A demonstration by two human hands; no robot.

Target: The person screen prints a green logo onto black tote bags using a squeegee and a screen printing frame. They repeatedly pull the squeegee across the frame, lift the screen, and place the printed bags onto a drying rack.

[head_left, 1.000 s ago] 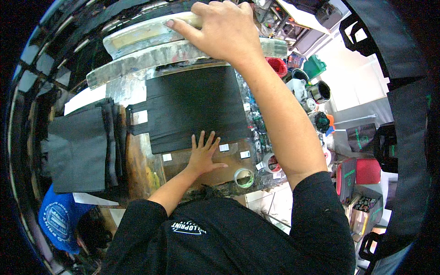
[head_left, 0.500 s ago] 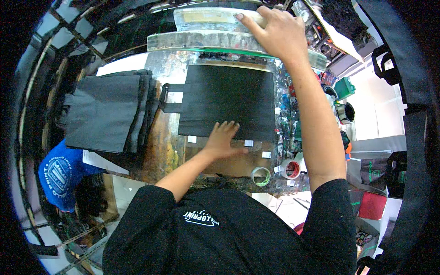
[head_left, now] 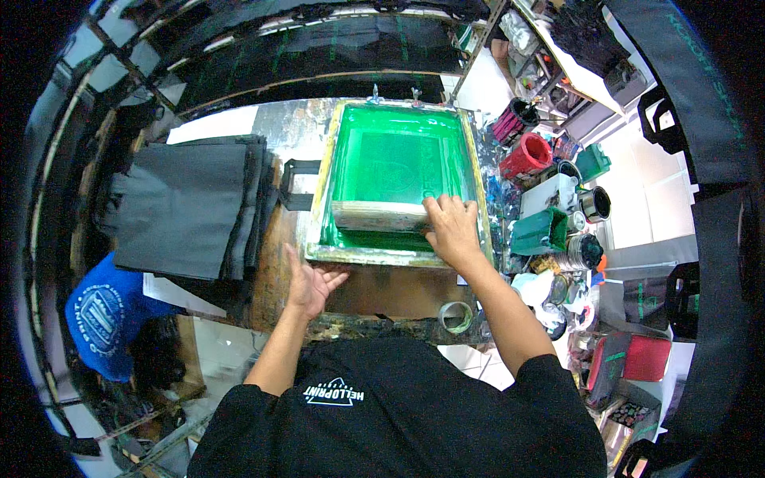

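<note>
A screen-printing frame (head_left: pixel 374 256) lies down on the table, its mesh covered in green ink. My right hand (head_left: pixel 454 229) grips the right end of a squeegee (head_left: pixel 374 213) with a pale wooden handle, which lies across the lower part of the mesh. Just below the frame's near left corner, my left hand (head_left: pixel 309 285) is open, palm up and fingers spread; it holds nothing. A black bag's handle (head_left: pixel 298 190) sticks out from under the frame's left side, and the frame hides the rest of that bag.
To the left is a stack of black bags (head_left: pixel 179 207), with blue printed cloth (head_left: pixel 100 315) beyond its near corner. A tape roll (head_left: pixel 456 317) sits at the table's near edge. Along the right stand a red bucket (head_left: pixel 526 159), a green container (head_left: pixel 539 233) and several cans.
The raised frame has come down over the black bag. My right hand has moved from the frame's upper edge to the squeegee. My left hand has moved off the bag, leftward, and turned palm up.
</note>
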